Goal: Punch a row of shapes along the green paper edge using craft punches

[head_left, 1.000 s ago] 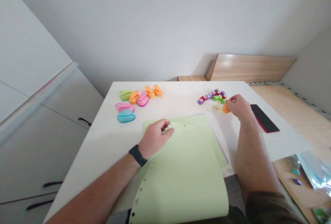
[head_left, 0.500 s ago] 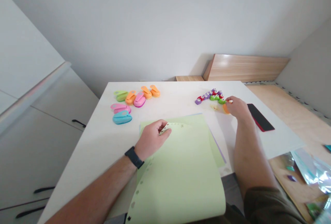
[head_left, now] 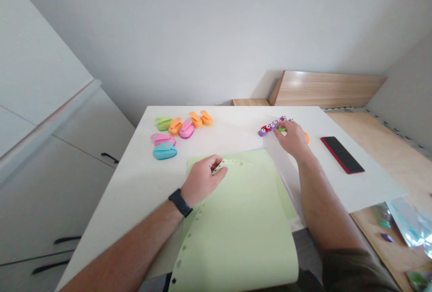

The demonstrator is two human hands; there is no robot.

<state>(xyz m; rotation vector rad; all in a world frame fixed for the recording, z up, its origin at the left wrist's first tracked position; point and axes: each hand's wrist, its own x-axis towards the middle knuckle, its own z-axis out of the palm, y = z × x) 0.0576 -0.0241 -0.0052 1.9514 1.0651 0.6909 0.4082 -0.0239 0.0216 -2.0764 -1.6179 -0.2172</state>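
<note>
My left hand (head_left: 203,181), with a dark band at the wrist, pinches the top left corner of a pale green sheet of paper (head_left: 243,220). Small shaped holes run along the sheet's left and top edges, and its near end curls over the table's front. More sheets, green with a purple edge showing, lie beneath it. My right hand (head_left: 293,140) reaches over a cluster of small craft punches (head_left: 266,129) in purple, red and green, thumb and fingers apart. It hides part of the cluster. An orange punch (head_left: 307,138) shows just beyond the hand's right side.
Larger lever punches, among them a blue one (head_left: 164,151) and a pink one (head_left: 186,129), stand at the back left of the white table (head_left: 135,179). A black pad with a red edge (head_left: 342,154) lies on the right. Cabinets flank the left side.
My right hand has moved left, from the right end of the small punches to over their middle. The left hand keeps its hold on the paper. The view has shifted slightly.
</note>
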